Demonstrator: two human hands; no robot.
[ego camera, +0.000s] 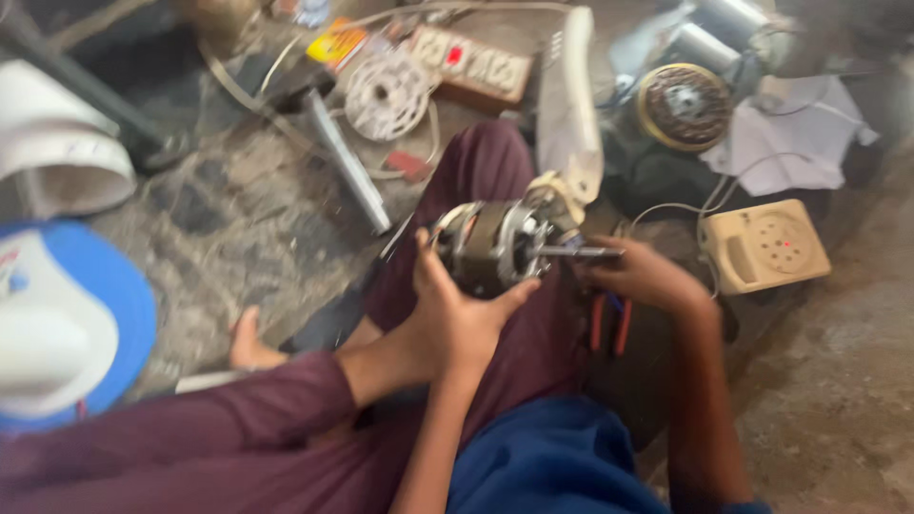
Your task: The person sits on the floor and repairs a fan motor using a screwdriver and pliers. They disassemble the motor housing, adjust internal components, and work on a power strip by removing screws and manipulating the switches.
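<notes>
- Centre frame — left hand wrapped tight around the electric motor.
- Right hand pinches the motor's shaft — red-handled pliers just below.

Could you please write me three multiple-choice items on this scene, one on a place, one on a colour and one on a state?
1. Where does the electric motor sit?
A. on the person's lap
B. on a shelf
C. inside the beige box

2. What colour are the handles of the pliers?
A. green
B. red
C. white

3. How does the left hand stand to the motor?
A. far from it
B. flat on the floor
C. wrapped around its body

Key: 1 A, it rests above the maroon trousers; 2 B, red grips show below the right hand; 3 C, thumb and fingers clasp its housing while the right hand meets the shaft.
</notes>
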